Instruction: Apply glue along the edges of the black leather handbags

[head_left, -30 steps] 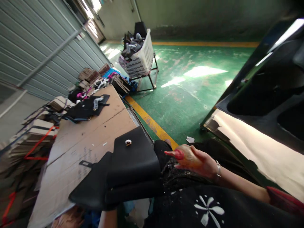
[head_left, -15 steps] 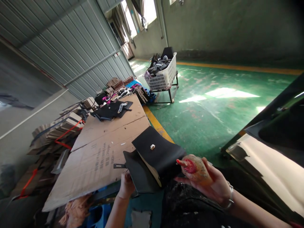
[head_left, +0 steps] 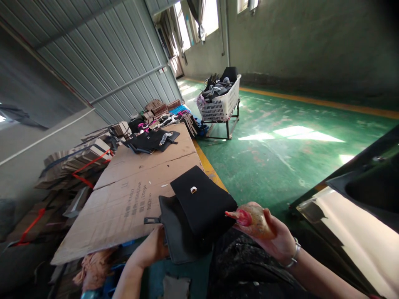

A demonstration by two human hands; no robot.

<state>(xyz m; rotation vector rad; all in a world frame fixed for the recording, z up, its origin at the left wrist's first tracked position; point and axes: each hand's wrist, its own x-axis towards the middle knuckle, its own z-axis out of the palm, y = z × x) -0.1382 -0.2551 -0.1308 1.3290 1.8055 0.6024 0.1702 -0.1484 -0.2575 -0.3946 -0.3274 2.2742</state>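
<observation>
My right hand (head_left: 276, 237) is wrapped round a yellowish squeeze glue bottle (head_left: 258, 220) with a red collar and a thin nozzle pointing left. The nozzle tip is close to the right edge of a black bag (head_left: 204, 203), and contact is unclear. A small light-coloured metal fitting (head_left: 193, 189) sits on the bag's broad upper panel. Below that panel another dark panel (head_left: 177, 232) hangs open at an angle, and a strap end with a buckle-like loop (head_left: 151, 220) sticks out left. My left hand (head_left: 157, 245) holds the bag from its lower left, its fingers partly hidden behind it.
A cardboard-topped table (head_left: 124, 199) lies to the left, with black bag pieces (head_left: 152, 140) at its far end. Bundled boards (head_left: 84, 160) line its left side. A white basket (head_left: 218, 109) of black items stands beyond on a metal frame. A dark-framed structure (head_left: 352, 224) stands right.
The bag's upper panel has swung left and lies flatter over the lower one. My left hand and the bottle have shifted slightly left. The view has turned a little.
</observation>
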